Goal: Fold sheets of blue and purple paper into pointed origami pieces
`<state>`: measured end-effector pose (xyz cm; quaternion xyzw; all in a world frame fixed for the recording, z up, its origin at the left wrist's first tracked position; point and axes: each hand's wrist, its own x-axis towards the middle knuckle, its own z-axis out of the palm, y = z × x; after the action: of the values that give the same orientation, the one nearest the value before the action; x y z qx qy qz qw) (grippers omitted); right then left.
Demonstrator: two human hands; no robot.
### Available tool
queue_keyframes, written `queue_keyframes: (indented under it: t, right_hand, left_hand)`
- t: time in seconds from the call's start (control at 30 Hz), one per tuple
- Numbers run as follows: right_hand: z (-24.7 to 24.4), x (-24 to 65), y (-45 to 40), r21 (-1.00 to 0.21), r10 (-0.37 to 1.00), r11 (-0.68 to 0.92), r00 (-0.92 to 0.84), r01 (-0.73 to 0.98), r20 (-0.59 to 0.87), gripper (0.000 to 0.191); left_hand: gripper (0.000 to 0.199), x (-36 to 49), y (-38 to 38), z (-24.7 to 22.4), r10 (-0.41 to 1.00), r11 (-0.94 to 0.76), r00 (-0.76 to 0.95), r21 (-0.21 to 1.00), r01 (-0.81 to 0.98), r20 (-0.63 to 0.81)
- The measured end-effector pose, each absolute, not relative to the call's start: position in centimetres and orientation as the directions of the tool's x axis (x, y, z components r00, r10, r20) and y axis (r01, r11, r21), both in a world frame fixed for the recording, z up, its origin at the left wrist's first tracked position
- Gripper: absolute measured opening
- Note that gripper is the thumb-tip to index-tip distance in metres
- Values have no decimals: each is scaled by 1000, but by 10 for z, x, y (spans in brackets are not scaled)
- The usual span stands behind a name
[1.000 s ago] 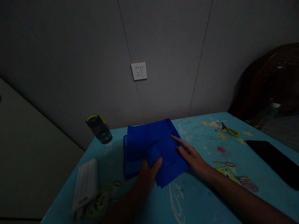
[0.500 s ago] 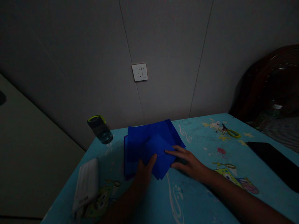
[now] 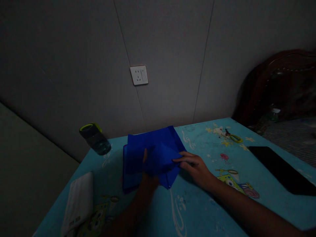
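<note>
A folded blue paper point(image 3: 161, 158) lies over a stack of larger blue sheets point(image 3: 138, 144) on the table. My right hand point(image 3: 194, 164) pinches the right corner of the folded paper between thumb and fingers. At the left side of that paper is my left hand point(image 3: 148, 177), blurred by motion, with one finger pointing up and the others partly hidden in shadow. Whether it grips the paper is unclear. Below the paper a pointed lower flap reaches past the stack's front edge.
A dark bottle with a green rim point(image 3: 95, 139) stands at the back left, near a white packet point(image 3: 79, 197). Yellow-handled scissors point(image 3: 234, 138) lie by small scraps at the back right. A black flat object point(image 3: 281, 169) rests at right. The table point(image 3: 197, 210) meets a wall with a socket point(image 3: 139, 75).
The view has shifted, so everything appears further left. My right hand now pinches the folded paper's corner, where its fingers were spread before. My left thumb has come off the paper's front.
</note>
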<state>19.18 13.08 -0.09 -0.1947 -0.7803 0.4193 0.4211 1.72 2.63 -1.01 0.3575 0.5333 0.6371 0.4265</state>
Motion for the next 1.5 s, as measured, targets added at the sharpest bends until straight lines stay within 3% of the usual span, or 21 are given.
queue_keyframes:
  t: [0.1,0.23,0.3,0.5,0.73,1.0,1.17,1.5]
  right_hand:
    - [7,192,129,-848,697,527,-542,-56,470,33]
    - [11,192,127,-849,725,525,-494,-55,480,35]
    - [11,192,127,-848,735,528,-475,-47,484,34]
    - [9,193,129,-850,756,526,-451,-12,474,36]
    - [3,192,131,-880,768,474,-476,-31,430,29]
    - [-4,194,131,-862,768,505,-475,36,430,25]
    - [-1,195,129,-870,775,493,-446,-17,448,25]
    - [2,193,129,-916,858,399,-342,-25,383,19]
  left_hand:
    - [108,16,29,-5,884,-214,-448,968,-131,135]
    - [61,9,27,2,877,-45,-478,999,9,44]
    - [50,5,27,3,886,24,-464,997,76,14]
    - [51,5,24,2,891,37,-453,991,132,27]
    - [61,8,20,-5,870,-165,-427,961,223,249]
    - [36,-3,19,-9,813,-357,-239,778,517,531]
    - [25,-4,19,-9,837,-387,-150,763,518,526]
    - [35,2,16,-1,906,-308,-120,826,472,407]
